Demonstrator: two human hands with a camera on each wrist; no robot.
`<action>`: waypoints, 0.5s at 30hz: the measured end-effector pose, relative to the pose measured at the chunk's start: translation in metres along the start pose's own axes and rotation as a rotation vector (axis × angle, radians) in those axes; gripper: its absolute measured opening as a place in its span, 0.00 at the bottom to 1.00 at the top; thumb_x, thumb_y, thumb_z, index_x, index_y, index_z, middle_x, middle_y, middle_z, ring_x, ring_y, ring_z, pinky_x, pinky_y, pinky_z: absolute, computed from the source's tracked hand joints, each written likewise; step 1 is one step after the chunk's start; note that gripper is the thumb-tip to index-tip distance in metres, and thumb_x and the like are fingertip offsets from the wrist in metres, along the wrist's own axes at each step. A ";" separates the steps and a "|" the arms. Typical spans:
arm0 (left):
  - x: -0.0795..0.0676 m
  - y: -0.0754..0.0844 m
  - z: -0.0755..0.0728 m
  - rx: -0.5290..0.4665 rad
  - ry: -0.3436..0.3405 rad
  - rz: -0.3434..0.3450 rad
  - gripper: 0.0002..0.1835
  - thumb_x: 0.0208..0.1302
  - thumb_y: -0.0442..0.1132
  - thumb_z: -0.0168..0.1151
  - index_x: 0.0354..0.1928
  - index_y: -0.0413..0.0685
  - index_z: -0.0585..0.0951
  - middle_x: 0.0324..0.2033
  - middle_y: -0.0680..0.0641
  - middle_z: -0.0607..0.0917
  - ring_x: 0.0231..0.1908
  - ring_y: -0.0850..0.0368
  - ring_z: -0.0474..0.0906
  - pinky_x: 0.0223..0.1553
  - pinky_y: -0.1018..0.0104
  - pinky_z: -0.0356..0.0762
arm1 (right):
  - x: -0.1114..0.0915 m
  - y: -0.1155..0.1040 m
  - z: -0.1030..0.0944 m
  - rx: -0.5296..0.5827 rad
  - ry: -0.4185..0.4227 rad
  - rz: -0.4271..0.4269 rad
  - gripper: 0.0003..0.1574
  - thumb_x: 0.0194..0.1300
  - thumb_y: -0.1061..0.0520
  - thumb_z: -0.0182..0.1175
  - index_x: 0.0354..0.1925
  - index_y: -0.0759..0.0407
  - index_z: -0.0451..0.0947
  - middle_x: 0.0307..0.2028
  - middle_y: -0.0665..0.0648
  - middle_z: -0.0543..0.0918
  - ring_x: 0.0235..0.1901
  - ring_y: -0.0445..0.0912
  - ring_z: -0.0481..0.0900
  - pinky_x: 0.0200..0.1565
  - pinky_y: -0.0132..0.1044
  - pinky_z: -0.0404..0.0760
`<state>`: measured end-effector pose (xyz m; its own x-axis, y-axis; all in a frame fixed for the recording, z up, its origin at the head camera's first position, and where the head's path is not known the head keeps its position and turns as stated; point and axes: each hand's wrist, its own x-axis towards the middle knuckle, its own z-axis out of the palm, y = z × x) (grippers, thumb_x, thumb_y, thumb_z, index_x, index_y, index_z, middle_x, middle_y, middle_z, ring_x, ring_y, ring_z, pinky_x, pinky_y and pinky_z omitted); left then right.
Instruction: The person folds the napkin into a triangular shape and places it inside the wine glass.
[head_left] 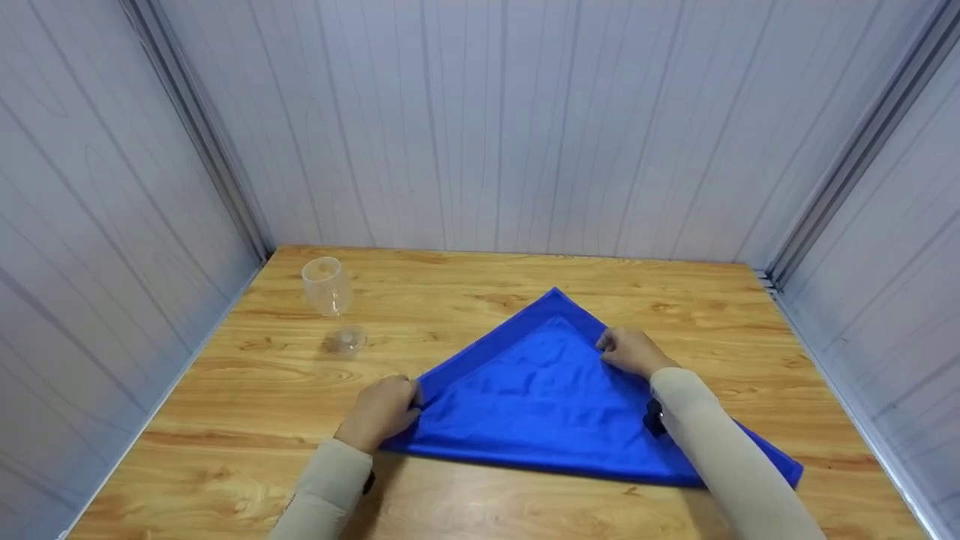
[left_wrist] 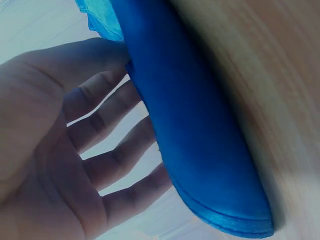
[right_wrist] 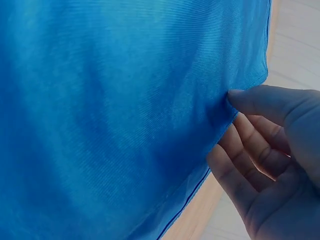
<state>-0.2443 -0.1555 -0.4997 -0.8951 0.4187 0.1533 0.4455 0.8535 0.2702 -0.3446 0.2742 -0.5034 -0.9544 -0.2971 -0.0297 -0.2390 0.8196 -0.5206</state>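
Pinches a blue cloth [head_left: 525, 412] along two edges, one to each side. Grasps its left slanting edge in the left grip [head_left: 381, 411], close to the left corner, with fingertips hidden by the fabric in the left wrist view. Grasps the right slanting edge in the right grip [head_left: 632, 351], partway down from the far point, thumb on the near face and fingers behind. Has the cloth on the wooden surface [head_left: 187, 420], doubled into a triangle, long side toward the near edge, point toward the back wall [head_left: 495, 135]. Shows a lightly rumpled upper layer, with a strip of the lower layer visible along the slanting edges near the point. Reaches the right sleeve [head_left: 724, 450] across the cloth's right part. Includes a clear stemmed glass [head_left: 327, 289] too, upright on the surface at the far left, well apart from the cloth.
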 end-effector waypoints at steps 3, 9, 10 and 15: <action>0.002 -0.002 0.000 -0.001 0.005 -0.001 0.05 0.53 0.30 0.70 0.26 0.45 0.83 0.26 0.49 0.80 0.27 0.52 0.78 0.30 0.51 0.79 | 0.001 0.003 0.001 0.005 0.026 0.000 0.10 0.59 0.65 0.64 0.40 0.69 0.84 0.35 0.61 0.86 0.39 0.55 0.83 0.44 0.50 0.81; 0.007 -0.006 -0.001 -0.016 0.018 -0.022 0.06 0.57 0.33 0.71 0.27 0.48 0.82 0.27 0.51 0.83 0.28 0.53 0.79 0.31 0.50 0.79 | 0.001 0.008 0.000 0.014 0.066 0.001 0.06 0.62 0.65 0.64 0.38 0.67 0.84 0.34 0.60 0.86 0.38 0.54 0.83 0.45 0.51 0.81; 0.009 -0.007 -0.002 -0.018 0.017 -0.029 0.06 0.57 0.33 0.71 0.27 0.49 0.82 0.27 0.52 0.83 0.28 0.53 0.79 0.31 0.50 0.80 | 0.001 0.008 0.000 0.016 0.072 0.006 0.05 0.63 0.64 0.64 0.37 0.66 0.84 0.34 0.60 0.86 0.38 0.55 0.83 0.45 0.51 0.80; 0.016 -0.010 -0.005 -0.013 -0.011 -0.079 0.05 0.60 0.36 0.72 0.29 0.51 0.83 0.28 0.52 0.83 0.29 0.53 0.80 0.34 0.50 0.80 | 0.004 0.007 -0.004 0.028 0.103 0.016 0.07 0.65 0.63 0.63 0.39 0.66 0.83 0.37 0.61 0.85 0.40 0.56 0.82 0.46 0.52 0.80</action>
<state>-0.2630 -0.1591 -0.4955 -0.9275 0.3539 0.1203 0.3738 0.8799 0.2933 -0.3510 0.2806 -0.5038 -0.9717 -0.2313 0.0487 -0.2199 0.8093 -0.5447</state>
